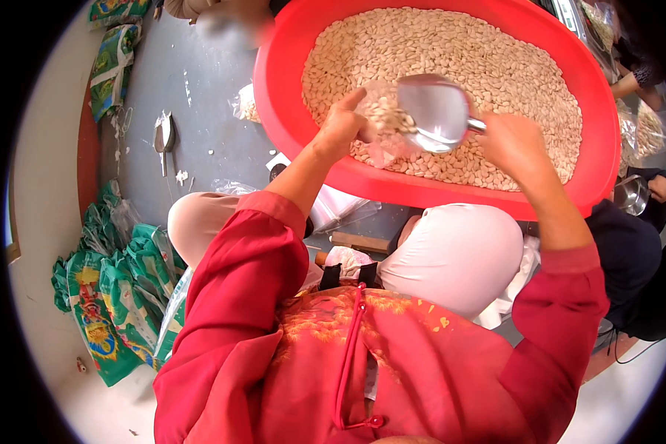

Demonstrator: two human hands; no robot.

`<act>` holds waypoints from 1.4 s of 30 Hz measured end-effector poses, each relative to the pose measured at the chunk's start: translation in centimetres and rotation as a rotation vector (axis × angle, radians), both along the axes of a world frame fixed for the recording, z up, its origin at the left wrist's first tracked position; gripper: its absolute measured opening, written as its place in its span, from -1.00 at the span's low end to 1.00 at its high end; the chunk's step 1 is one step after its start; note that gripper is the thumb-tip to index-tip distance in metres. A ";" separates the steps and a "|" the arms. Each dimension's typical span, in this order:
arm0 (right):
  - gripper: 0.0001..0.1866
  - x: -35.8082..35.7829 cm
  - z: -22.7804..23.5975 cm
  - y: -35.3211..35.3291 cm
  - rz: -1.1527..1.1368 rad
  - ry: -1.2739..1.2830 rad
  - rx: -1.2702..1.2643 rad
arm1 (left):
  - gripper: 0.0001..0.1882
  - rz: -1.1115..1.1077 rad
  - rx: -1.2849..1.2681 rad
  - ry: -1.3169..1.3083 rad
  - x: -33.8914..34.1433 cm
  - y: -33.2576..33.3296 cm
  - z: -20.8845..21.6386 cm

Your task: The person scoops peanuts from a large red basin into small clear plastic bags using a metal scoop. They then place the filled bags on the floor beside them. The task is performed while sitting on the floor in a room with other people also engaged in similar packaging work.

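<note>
A big red tub [277, 89] in front of me holds a broad layer of pale, flat seeds [459, 55] that look like pumpkin seeds. Over its near side, my left hand [343, 124] grips a clear plastic bag [383, 152] with some seeds inside, its outline blurred. My right hand [512, 144] is closed round the handle of a shiny metal scoop [431, 107]. The scoop's mouth points left and meets the bag, with seeds at its edge. Whether it touches the plastic I cannot tell.
Green printed sacks [118, 296] are heaped at the left. A dustpan-like scoop [164, 137] lies on the grey floor [207, 111]. Beside the tub is a small bag of seeds [246, 103]. At the right, another person's hand [664, 189] holds a metal scoop [632, 195].
</note>
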State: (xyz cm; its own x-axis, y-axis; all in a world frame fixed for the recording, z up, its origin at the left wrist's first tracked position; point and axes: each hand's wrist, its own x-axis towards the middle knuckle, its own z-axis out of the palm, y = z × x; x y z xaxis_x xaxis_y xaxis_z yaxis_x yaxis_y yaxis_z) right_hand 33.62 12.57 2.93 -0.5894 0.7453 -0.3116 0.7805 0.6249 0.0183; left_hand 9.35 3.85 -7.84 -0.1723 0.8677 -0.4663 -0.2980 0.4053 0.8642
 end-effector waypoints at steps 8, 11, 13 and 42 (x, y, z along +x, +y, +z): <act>-0.68 12.1 -10.5 2.0 -0.503 -0.074 -0.173 | -0.33 -0.082 0.032 0.126 -0.4 -0.9 0.7; -0.65 10.3 -16.1 3.4 -0.539 0.115 -0.308 | -0.37 -0.083 -0.012 0.130 -0.1 -0.9 0.6; -0.65 6.8 -20.4 5.5 -0.533 0.250 -0.360 | -0.41 -0.091 -0.051 0.149 0.2 -0.6 0.7; -0.74 1.9 1.4 1.0 -0.064 0.088 -0.304 | -0.24 -0.087 0.073 0.134 1.4 0.0 -0.2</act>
